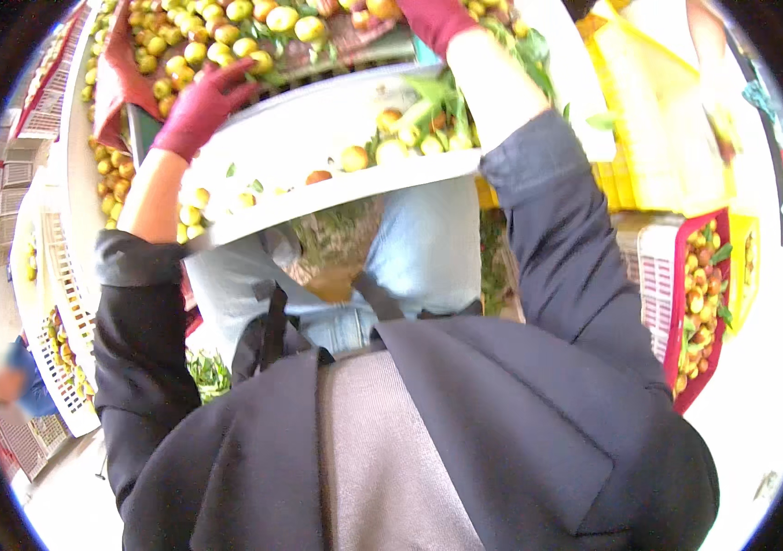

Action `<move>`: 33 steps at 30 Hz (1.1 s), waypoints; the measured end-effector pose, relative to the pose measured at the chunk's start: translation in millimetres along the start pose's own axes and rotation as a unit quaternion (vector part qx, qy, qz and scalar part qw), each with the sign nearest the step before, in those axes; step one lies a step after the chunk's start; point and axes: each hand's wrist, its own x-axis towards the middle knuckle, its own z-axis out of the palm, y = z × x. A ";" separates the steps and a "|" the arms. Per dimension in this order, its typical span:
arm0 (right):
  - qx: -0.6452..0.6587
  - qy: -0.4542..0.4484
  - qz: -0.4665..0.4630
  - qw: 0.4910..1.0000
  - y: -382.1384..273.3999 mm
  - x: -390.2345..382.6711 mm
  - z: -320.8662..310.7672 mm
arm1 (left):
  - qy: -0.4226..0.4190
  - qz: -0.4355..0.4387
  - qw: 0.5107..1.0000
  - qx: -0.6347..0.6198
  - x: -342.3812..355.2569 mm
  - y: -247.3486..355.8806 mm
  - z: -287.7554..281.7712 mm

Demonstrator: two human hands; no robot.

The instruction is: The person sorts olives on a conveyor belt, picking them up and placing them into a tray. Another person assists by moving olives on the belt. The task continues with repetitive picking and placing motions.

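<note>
Head view: fruit (310,29) sorting seems underway, left hand (197,112) spread at the white tray's (268,147) far-left corner, next needing to close; right hand's (437,22) grip unclear.

Up top, the picture's edge clipped our right hand (436,22) and the heaped fruit (226,35); far left, we caught another person's head (8,384) blurred.

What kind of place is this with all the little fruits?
Probably a fruit-packing place: loose fruit lies heaped up front, a red-lined white crate on the right holds more, and a yellow crate stands nearby.
</note>
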 end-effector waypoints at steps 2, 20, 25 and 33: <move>-0.005 0.014 -0.068 0.998 6.5 17.7 -3.0 | -0.011 -0.033 0.999 0.032 -4.3 7.7 -0.2; 0.581 0.209 0.067 0.784 -25.2 -11.1 -53.3 | 0.135 -0.051 0.979 0.146 120.2 -8.3 5.6; 0.695 0.369 -0.062 0.614 25.3 -62.9 -199.4 | 0.031 -0.077 0.973 0.216 134.9 -12.1 19.4; 0.617 0.437 -0.079 0.650 2.8 -77.7 -249.6 | -0.114 0.085 0.983 0.118 77.0 34.5 4.1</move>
